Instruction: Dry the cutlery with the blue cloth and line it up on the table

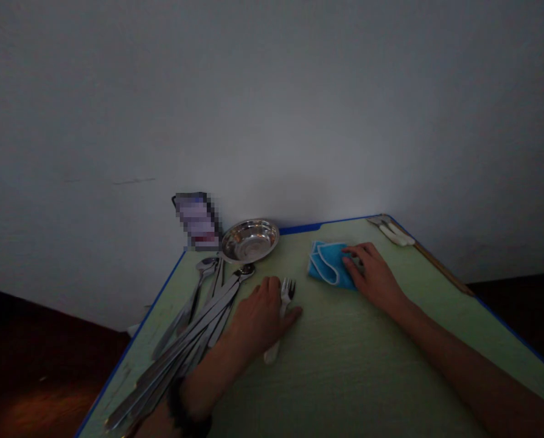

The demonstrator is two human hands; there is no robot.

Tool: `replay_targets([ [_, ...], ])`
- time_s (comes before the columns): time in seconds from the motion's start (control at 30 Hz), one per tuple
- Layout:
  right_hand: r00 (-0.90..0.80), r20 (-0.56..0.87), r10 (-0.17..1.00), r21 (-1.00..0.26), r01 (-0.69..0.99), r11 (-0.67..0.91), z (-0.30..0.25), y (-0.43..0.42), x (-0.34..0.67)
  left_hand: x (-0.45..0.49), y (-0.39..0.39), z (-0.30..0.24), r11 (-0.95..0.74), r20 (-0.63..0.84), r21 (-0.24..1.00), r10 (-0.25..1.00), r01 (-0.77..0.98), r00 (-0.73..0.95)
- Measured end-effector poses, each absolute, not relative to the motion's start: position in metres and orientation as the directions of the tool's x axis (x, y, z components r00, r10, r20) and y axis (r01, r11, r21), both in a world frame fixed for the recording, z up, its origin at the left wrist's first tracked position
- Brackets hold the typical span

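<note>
Lying against right hand (367, 271); blue cloth (329, 266)

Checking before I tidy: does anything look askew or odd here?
The cutlery on the left lies askew, handles overlapping in a loose heap, and a thin dark streak marks the wall. No spill shows.

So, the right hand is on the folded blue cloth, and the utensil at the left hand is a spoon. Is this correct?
Not quite: the head view shows a fork, with its tines visible, at the left hand, not a spoon. The right hand is on the folded blue cloth, as you say.
</note>
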State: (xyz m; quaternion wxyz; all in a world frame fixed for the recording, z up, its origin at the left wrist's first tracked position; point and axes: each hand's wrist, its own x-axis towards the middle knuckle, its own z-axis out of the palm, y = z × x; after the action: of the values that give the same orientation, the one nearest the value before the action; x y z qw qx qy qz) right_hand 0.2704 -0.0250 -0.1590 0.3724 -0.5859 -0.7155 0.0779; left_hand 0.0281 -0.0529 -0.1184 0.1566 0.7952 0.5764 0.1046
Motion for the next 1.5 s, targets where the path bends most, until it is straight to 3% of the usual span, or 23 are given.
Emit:
replay_targets([
  [0.07,-0.082,0.452,0.888,-0.49,0.81,0.324,-0.152,-0.033,0.264,0.028,-0.064,-0.116,-0.284,-0.133,0.203,0.94,0.937,0.314],
  [0.23,-0.202,0.366,0.909,-0.362,0.868,0.339,-0.153,-0.047,0.243,0.031,-0.061,-0.114,-0.246,-0.177,0.232,0.941,0.941,0.29],
  [0.3,-0.228,0.377,0.898,-0.416,0.824,0.384,-0.157,-0.043,0.239,0.031,-0.051,-0.117,-0.211,-0.163,0.302,0.95,0.93,0.268],
  [0.37,-0.174,0.372,0.912,-0.564,0.738,0.37,-0.159,-0.035,0.241,0.029,-0.041,-0.121,-0.175,-0.166,0.415,0.95,0.893,0.263],
  [0.47,0.005,0.293,0.956,-0.76,0.608,0.23,-0.158,-0.023,0.251,0.026,-0.035,-0.128,-0.093,-0.196,0.606,0.945,0.79,0.261],
  [0.57,0.181,0.206,0.962,-0.878,0.468,0.1,-0.159,-0.02,0.259,0.026,-0.041,-0.132,-0.014,-0.2,0.71,0.955,0.705,0.219],
  [0.67,0.218,0.109,0.97,-0.967,0.25,0.052,-0.163,-0.026,0.253,0.027,-0.05,-0.133,0.037,-0.187,0.799,0.964,0.6,0.191],
  [0.83,0.1,0.0,0.995,-0.998,0.063,-0.006,-0.166,-0.042,0.23,0.03,-0.054,-0.137,0.001,-0.148,0.926,0.921,0.378,0.359],
  [1.0,0.224,0.02,0.974,-0.992,0.129,-0.01,-0.148,-0.05,0.225,0.032,-0.053,-0.14,0.165,-0.209,0.977,0.859,0.133,0.468],
  [1.17,0.348,0.103,0.932,-0.986,0.157,0.05,-0.158,-0.044,0.238,0.031,-0.053,-0.139,0.203,-0.233,0.973,0.851,0.114,0.471],
  [1.3,0.25,0.123,0.961,-0.992,0.009,0.125,-0.181,-0.034,0.244,0.029,-0.053,-0.141,0.207,-0.193,0.978,0.85,0.025,0.49],
  [1.5,0.096,0.032,0.995,-0.991,-0.126,0.044,-0.175,-0.034,0.238,0.031,-0.054,-0.142,0.118,-0.169,0.984,0.832,0.13,0.528],
])
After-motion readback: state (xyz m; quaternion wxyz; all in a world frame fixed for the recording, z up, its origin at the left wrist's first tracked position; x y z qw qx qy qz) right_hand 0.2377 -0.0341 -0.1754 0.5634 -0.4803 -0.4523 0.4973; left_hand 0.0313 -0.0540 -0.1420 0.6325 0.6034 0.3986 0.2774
